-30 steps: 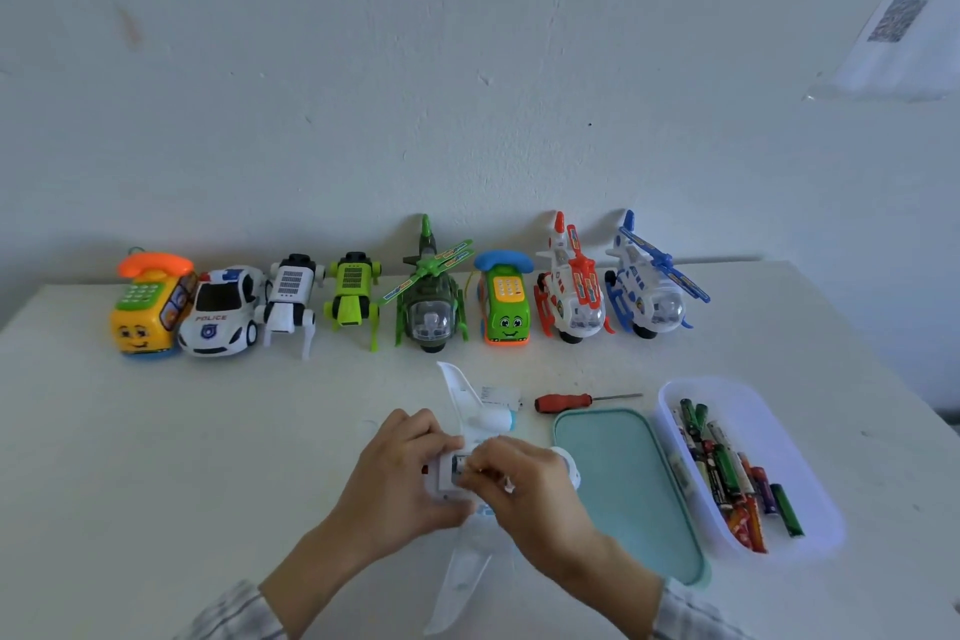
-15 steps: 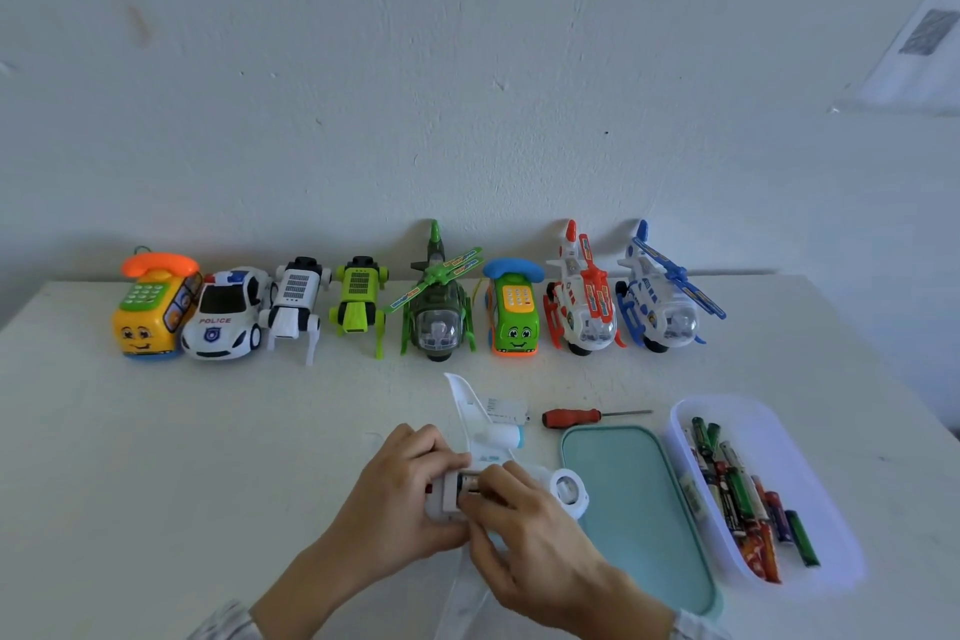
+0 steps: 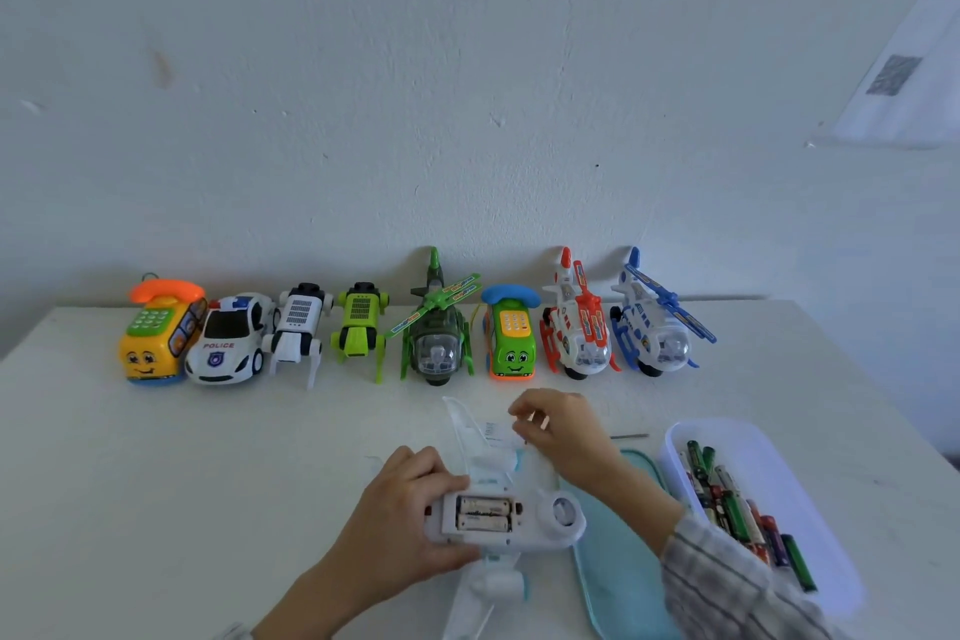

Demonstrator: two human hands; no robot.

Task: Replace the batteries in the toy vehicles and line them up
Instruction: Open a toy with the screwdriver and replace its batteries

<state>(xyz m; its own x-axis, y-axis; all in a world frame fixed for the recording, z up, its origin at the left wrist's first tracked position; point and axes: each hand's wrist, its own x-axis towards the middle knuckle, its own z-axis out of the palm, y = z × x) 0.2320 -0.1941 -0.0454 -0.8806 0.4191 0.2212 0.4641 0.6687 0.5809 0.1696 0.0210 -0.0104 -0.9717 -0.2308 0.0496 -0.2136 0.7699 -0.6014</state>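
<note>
A white toy airplane [image 3: 540, 517] lies belly up on the table near me. Its battery compartment is open, with two batteries [image 3: 483, 515] seated inside. My left hand [image 3: 410, 520] grips the fuselage from the left. My right hand [image 3: 566, 437] is stretched forward beyond the plane, fingers curled over a small white battery cover [image 3: 491, 430] and over the handle of a screwdriver. Only the screwdriver's metal shaft [image 3: 629, 437] shows. Whether that hand grips anything is hidden.
Several toys stand in a row along the wall, from a yellow phone bus [image 3: 158, 335] and a police car [image 3: 228, 343] to a blue helicopter [image 3: 657, 327]. A clear box [image 3: 769, 457] of loose batteries [image 3: 727, 504] sits at right, its teal lid [image 3: 618, 582] beside it.
My right hand has left the battery compartment and reached forward toward the cover and screwdriver. The compartment with its two batteries is now uncovered. My left hand still holds the plane.
</note>
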